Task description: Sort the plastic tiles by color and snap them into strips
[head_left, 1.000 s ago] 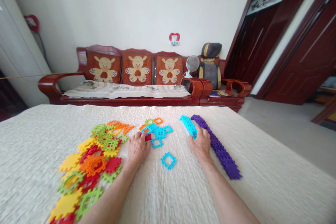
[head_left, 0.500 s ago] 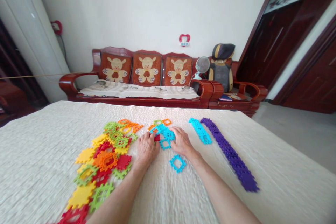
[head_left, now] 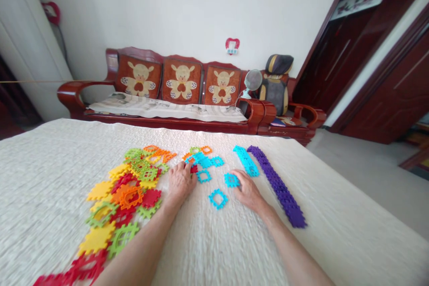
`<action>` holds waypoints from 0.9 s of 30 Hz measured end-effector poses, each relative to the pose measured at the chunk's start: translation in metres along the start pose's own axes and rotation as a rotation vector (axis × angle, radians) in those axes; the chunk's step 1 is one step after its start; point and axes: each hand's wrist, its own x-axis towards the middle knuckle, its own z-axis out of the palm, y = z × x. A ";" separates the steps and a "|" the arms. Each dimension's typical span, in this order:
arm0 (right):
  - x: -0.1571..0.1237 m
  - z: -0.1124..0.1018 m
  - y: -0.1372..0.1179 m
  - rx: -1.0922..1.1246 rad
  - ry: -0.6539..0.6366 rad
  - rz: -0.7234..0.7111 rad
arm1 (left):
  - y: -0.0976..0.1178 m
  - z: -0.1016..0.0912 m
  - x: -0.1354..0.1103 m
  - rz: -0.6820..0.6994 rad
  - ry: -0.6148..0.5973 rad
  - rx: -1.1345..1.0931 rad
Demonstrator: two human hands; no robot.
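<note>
My right hand rests on the cream cloth with its fingertips pinched on a cyan square tile. To its right lie a short cyan strip of joined tiles and a long purple strip. My left hand lies knuckles up beside a small cluster of loose cyan tiles, its fingers curled at a red piece. One hollow cyan tile lies between my two hands, another just beyond it.
A heap of yellow, red, orange and green tiles spreads left of my left arm. The cream cloth covers the whole surface. Behind stands a red wooden sofa with bear cushions, a small fan, and dark wooden doors at right.
My right hand left the cyan strip, reached into the cyan cluster, then drew back toward me with one cyan tile. My left hand stayed by the cluster.
</note>
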 end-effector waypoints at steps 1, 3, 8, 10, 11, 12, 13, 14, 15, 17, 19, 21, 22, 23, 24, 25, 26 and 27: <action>-0.005 -0.003 0.000 0.003 0.004 0.005 | 0.000 0.000 0.000 0.000 -0.003 -0.003; -0.013 -0.006 -0.003 -0.008 0.027 0.029 | -0.001 0.000 0.000 0.005 -0.002 -0.007; -0.016 0.000 -0.021 -0.212 0.156 0.290 | 0.001 -0.004 -0.001 0.014 -0.007 -0.005; -0.014 0.002 -0.029 -0.318 0.149 0.393 | 0.001 -0.005 -0.001 0.019 0.002 0.004; -0.013 0.003 -0.032 -0.360 0.127 0.433 | 0.002 -0.006 -0.002 0.022 0.007 0.008; -0.011 0.003 -0.035 -0.392 0.098 0.463 | 0.002 -0.006 -0.002 0.024 0.011 0.011; -0.010 0.004 -0.037 -0.417 0.069 0.483 | 0.002 -0.007 -0.003 0.024 0.013 0.014; -0.008 0.005 -0.038 -0.434 0.045 0.493 | 0.002 -0.007 -0.003 0.023 0.012 0.016; -0.007 0.005 -0.039 -0.443 0.026 0.492 | 0.002 -0.007 -0.003 0.020 0.009 0.019; -0.006 0.007 -0.037 -0.433 0.015 0.461 | 0.002 -0.008 -0.003 0.016 0.001 0.027; -0.006 0.008 -0.032 -0.388 0.045 0.413 | 0.002 -0.008 -0.004 0.013 -0.005 0.032; -0.007 0.006 -0.024 -0.340 0.126 0.368 | 0.002 -0.008 -0.003 0.015 -0.004 0.030; -0.007 0.003 -0.020 -0.330 0.183 0.346 | 0.002 -0.008 -0.003 0.016 -0.002 0.027; -0.008 0.000 -0.015 -0.334 0.244 0.328 | 0.002 -0.008 -0.003 0.016 0.000 0.024; -0.008 -0.003 -0.009 -0.351 0.301 0.315 | 0.002 -0.008 -0.003 0.016 0.000 0.022; -0.009 -0.007 -0.003 -0.374 0.347 0.309 | 0.002 -0.008 -0.002 0.016 -0.003 0.021; -0.009 -0.010 0.003 -0.398 0.379 0.308 | 0.001 -0.007 -0.002 0.016 -0.006 0.023; -0.010 -0.013 0.008 -0.417 0.399 0.311 | 0.001 -0.007 -0.001 0.018 -0.009 0.025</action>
